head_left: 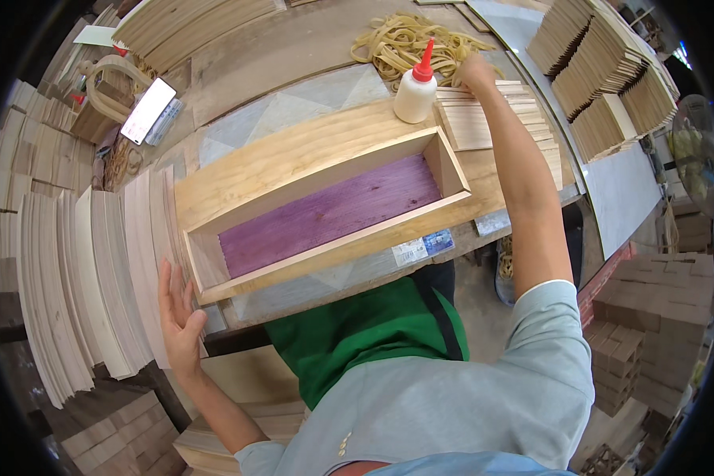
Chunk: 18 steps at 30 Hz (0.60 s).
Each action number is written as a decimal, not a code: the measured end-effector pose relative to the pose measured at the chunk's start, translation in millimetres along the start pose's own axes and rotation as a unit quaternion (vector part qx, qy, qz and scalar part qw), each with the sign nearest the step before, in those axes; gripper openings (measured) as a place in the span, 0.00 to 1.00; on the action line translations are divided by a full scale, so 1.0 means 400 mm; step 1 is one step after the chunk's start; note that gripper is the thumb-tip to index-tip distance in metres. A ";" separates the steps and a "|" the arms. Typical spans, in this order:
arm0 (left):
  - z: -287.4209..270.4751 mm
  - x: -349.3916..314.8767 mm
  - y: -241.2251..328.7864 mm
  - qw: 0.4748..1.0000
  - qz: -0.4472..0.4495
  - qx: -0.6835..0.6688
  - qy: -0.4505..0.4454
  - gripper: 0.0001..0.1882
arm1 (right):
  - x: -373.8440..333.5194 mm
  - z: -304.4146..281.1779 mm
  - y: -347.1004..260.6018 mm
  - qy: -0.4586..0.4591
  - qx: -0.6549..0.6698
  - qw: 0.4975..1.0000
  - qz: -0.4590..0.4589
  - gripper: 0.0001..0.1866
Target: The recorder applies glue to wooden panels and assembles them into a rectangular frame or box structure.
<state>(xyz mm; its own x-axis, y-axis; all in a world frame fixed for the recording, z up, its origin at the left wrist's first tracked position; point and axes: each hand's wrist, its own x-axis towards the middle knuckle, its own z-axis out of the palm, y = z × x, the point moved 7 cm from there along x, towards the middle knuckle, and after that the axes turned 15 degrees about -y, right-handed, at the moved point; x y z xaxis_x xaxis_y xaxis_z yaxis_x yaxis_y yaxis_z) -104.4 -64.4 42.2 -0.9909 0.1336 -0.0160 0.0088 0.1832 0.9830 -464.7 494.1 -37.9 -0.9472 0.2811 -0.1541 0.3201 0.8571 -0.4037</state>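
Observation:
A long open wooden box (pixel 333 258) with a purple-stained bottom (pixel 325 214) lies on a wide wooden board (pixel 250 178) before me. My left hand (pixel 181 325) is beside the box's left end, fingers stretched out near the stacked thin boards (pixel 147 230). At the far right, my right hand (pixel 477 73) reaches to a heap of tan rubber bands (pixel 404 44). Its fingers curl in at the edge of the heap, and their tips are partly hidden. A white glue bottle (pixel 415 97) with a red nozzle stands behind the box, close to several small wooden slats (pixel 464 125).
Stacked wooden pieces (pixel 603 71) rise at the far right on a grey sheet (pixel 627 194). A lit phone (pixel 148 111) leans at the back left. More boards (pixel 190 28) stand along the back. A fan (pixel 694 147) is at the right edge.

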 end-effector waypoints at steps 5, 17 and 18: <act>0.005 -0.006 -0.008 1.000 0.002 -0.011 -0.009 0.45 | 0.042 0.043 0.049 -0.064 0.047 0.994 0.069 0.10; -0.017 -0.050 0.019 0.998 0.015 -0.013 0.056 0.34 | 0.047 -0.222 -0.035 0.123 0.063 0.990 -0.028 0.12; -0.013 -0.044 0.019 0.998 0.017 -0.015 0.053 0.34 | 0.050 -0.250 -0.044 0.103 0.147 0.980 -0.082 0.11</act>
<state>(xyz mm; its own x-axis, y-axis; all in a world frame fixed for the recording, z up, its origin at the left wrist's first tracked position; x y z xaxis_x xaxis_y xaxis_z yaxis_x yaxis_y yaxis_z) -87.7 -70.4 50.8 -0.9988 0.0348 0.0357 0.0406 0.1506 0.9878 -491.1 528.0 56.2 -0.9603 0.2570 0.1088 0.1255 0.7458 -0.6542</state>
